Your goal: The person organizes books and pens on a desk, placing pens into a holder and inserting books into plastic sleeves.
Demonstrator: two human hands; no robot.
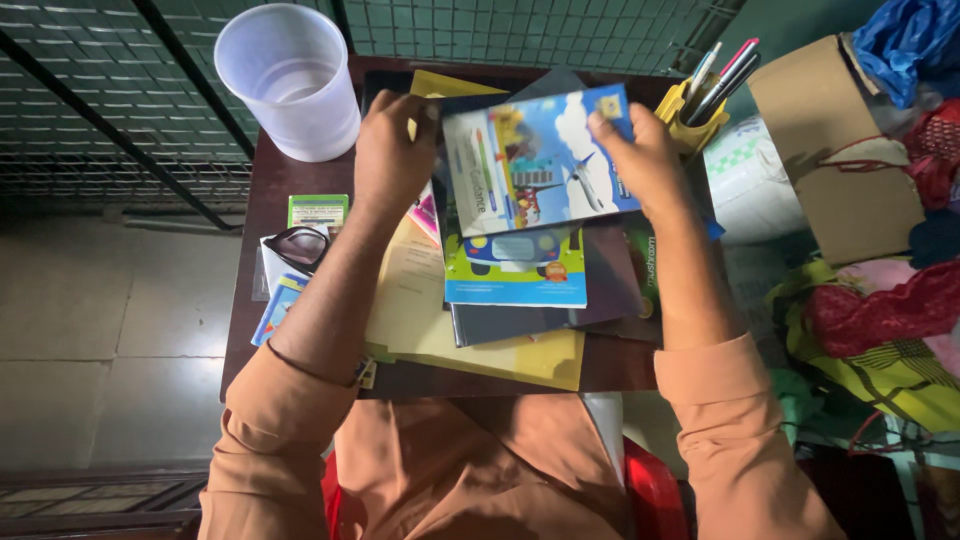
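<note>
My left hand (pixel 393 150) and my right hand (pixel 640 158) hold a colourful picture book (pixel 535 160) with an aeroplane on its blue cover, lifted a little above a pile. The left hand grips its left edge, the right hand its upper right corner. Under it lies another picture book (pixel 515 268) with a bus on a green and blue cover. That one rests on a dark folder (pixel 610 285) and a yellow folder (pixel 480 350) on the small brown table (pixel 262 215).
A translucent plastic tumbler (pixel 292 80) stands at the table's back left. Sunglasses (pixel 298 246) and small cards (pixel 318 210) lie at the left edge. A yellow pen holder (pixel 700 105) with pens stands at the back right. A cardboard box (pixel 835 150) and heaped cloths (pixel 880 330) are on the right.
</note>
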